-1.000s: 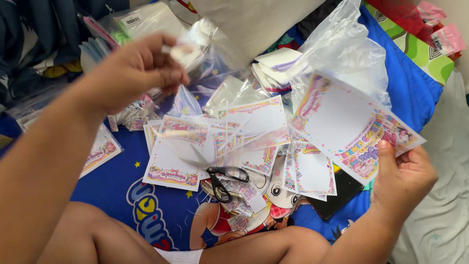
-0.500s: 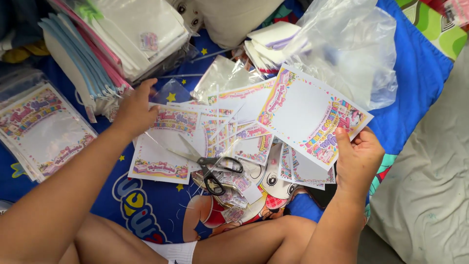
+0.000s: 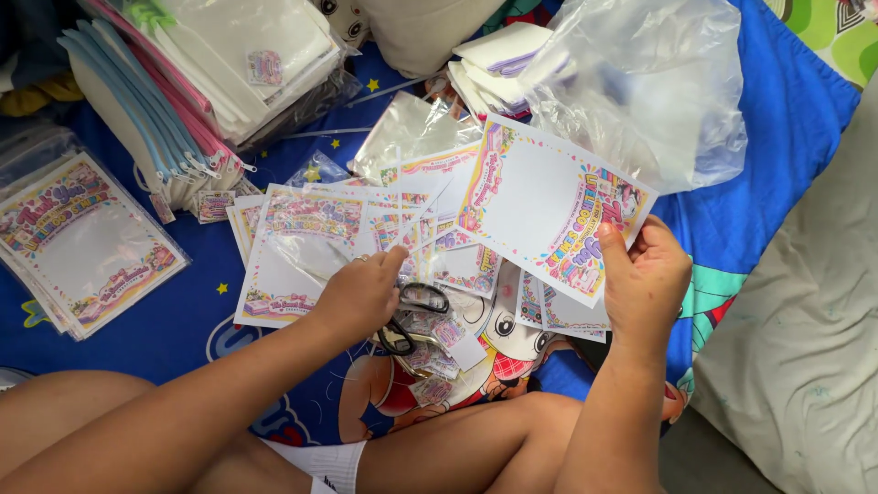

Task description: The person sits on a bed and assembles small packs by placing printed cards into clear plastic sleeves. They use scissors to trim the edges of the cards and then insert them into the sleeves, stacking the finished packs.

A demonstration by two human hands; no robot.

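My right hand (image 3: pixel 644 279) holds up a white card with a colourful printed border (image 3: pixel 549 206), thumb on its lower right corner. My left hand (image 3: pixel 361 295) rests on a spread of similar bordered cards (image 3: pixel 302 233) on the blue cartoon blanket, fingers curled on a card's edge beside black-handled scissors (image 3: pixel 407 320). Whether it grips a card or only touches it is unclear. Small cut tags (image 3: pixel 446 343) lie under the scissors.
A bagged stack of bordered cards (image 3: pixel 78 242) lies at the left. White zip pouches with blue and pink zippers (image 3: pixel 197 82) pile at the back left. A crumpled clear plastic bag (image 3: pixel 640 82) and folded white cards (image 3: pixel 498 59) sit behind. A grey cushion (image 3: pixel 805 338) is at the right.
My left hand came down from the back left pile to the cards by the scissors. My right hand kept hold of the bordered card as the view shifted.
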